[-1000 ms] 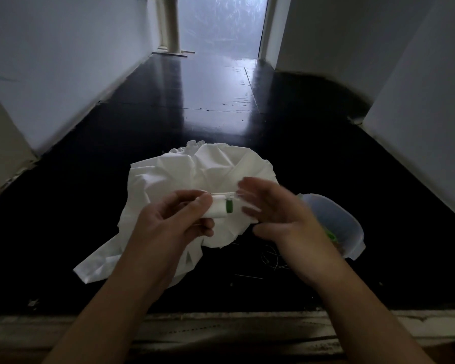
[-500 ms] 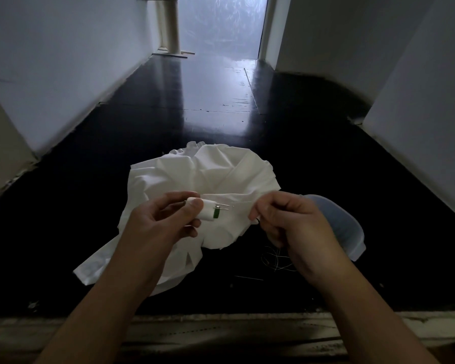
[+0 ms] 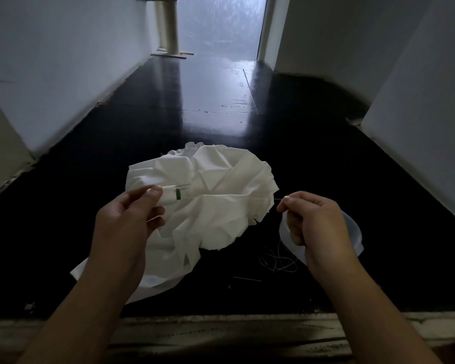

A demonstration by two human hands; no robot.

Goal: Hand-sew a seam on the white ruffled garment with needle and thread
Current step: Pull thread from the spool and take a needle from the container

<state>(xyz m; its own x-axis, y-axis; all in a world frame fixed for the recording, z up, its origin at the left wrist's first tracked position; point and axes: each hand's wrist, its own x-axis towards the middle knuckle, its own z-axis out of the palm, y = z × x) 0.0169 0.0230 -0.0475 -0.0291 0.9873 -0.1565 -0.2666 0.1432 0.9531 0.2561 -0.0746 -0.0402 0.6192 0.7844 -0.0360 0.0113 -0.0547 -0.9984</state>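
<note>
My left hand (image 3: 128,219) pinches the thread spool (image 3: 170,197); my right hand (image 3: 317,222) pinches the thread (image 3: 258,199) end, drawn taut. The garment (image 3: 208,195) lies beneath: limp, light. I judge thread slippery; pinch near fingertips.

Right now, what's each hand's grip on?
Left hand: closed, pinching the white thread spool.
Right hand: closed, fingertips pinching the thread pulled from it.
</note>
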